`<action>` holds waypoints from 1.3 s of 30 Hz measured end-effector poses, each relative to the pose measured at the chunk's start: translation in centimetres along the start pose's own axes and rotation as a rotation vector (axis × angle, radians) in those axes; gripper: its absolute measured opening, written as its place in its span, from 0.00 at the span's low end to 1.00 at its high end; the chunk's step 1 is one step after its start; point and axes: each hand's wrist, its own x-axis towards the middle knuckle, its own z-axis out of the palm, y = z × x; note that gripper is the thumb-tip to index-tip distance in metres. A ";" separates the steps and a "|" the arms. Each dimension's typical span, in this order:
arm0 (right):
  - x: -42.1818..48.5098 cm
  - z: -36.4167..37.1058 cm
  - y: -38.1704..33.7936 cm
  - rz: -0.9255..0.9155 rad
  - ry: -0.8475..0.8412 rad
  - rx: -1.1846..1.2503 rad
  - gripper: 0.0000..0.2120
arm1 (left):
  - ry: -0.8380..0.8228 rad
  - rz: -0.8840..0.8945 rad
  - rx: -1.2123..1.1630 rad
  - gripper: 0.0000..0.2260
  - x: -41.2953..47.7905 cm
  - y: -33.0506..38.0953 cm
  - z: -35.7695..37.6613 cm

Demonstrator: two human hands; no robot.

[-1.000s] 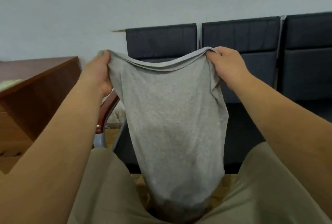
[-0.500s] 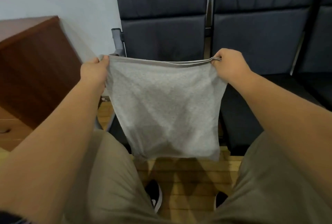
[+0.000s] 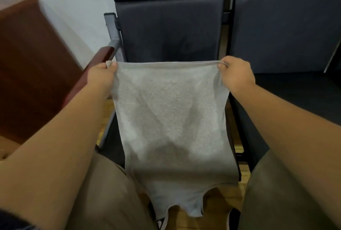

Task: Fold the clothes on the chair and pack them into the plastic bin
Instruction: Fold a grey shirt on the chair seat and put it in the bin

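Note:
A grey knit garment (image 3: 169, 119) is stretched out flat over the seat of a dark padded chair (image 3: 169, 26). Its far hem runs straight between my two hands. My left hand (image 3: 100, 77) grips the left corner of that hem, beside the chair's wooden armrest (image 3: 88, 78). My right hand (image 3: 235, 72) pinches the right corner. The garment's near end hangs off the seat's front edge between my knees. No plastic bin shows in this view.
A second dark chair (image 3: 287, 36) stands right next to the first. A brown wooden cabinet (image 3: 31, 67) is at the left against the white wall. Wooden floor (image 3: 217, 204) shows below the seat, with my shoes partly visible under the garment.
My hands have lowered the garment from held up in the air down onto the chair seat, and the camera has tilted downward. Both hands keep their hold on the hem corners.

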 end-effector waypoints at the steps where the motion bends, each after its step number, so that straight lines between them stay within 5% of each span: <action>1: 0.4 1.1 0.7 0.014 -0.039 -0.022 0.11 | -0.010 0.007 0.044 0.11 0.5 -1.2 0.6; 4: 1.8 3.9 2.5 0.043 -0.155 -0.067 0.08 | -0.056 -0.058 0.084 0.09 2.4 -4.0 2.5; 8: 3.8 6.4 3.7 0.066 -0.247 -0.092 0.06 | -0.096 -0.093 0.246 0.25 5.0 -4.9 4.4; 15: 5.7 8.9 6.0 0.093 -0.298 -0.318 0.09 | -0.035 0.144 0.910 0.08 7.2 -6.5 6.5; 26: 4.7 9.0 5.8 0.060 -0.270 -0.479 0.15 | -0.057 0.167 1.079 0.05 5.0 -6.2 6.6; 31: 3.6 9.4 4.4 -0.009 -0.346 -0.386 0.17 | -0.399 0.211 1.237 0.19 2.6 -4.9 9.3; 35: 2.1 10.3 4.3 -0.131 -0.575 -0.424 0.23 | -0.684 0.123 1.308 0.34 1.1 -6.0 10.6; 39: 1.5 11.5 5.3 -0.155 -0.714 -0.516 0.31 | -0.779 0.094 1.357 0.39 2.3 -8.1 10.9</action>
